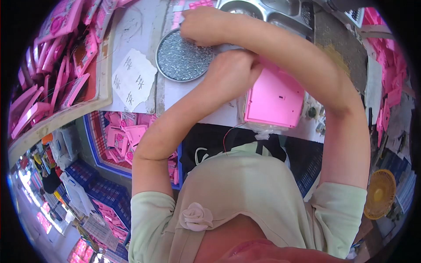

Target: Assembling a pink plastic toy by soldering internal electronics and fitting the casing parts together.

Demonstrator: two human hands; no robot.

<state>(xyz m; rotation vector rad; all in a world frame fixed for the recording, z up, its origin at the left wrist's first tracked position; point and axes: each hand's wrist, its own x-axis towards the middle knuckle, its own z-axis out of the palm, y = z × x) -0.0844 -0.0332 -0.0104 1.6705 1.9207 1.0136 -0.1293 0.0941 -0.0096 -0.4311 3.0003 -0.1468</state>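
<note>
Spillage looks like the likeliest trouble: the round dish point(182, 81) of small silvery pieces point(184, 57), seemingly screws, sits beneath the right hand point(201, 27), and a wrist dropped onto its rim could tip it. Both hands are curled and apart, the right at the dish's far side, the left hand point(234, 70) by the upper left corner of the pink casing point(276, 101); I cannot tell what either one grips. With the forearms crossing the desk point(138, 35) so closely, a hasty pull might knock one against the other or shove the casing, which lies near the front edge over crumpled clear plastic point(265, 129). A thin red wire point(225, 138) hangs there too, and could snag on clothing. Farther back stands a steel compartment tray point(287, 26), and a torn paper sheet point(135, 81) with handwritten marks lies left of the dish. Pink parts crowd a bin point(103, 94) at the left and a blue basket point(98, 153) below desk level; a yellow basket point(380, 194) sits off to the right.
</note>
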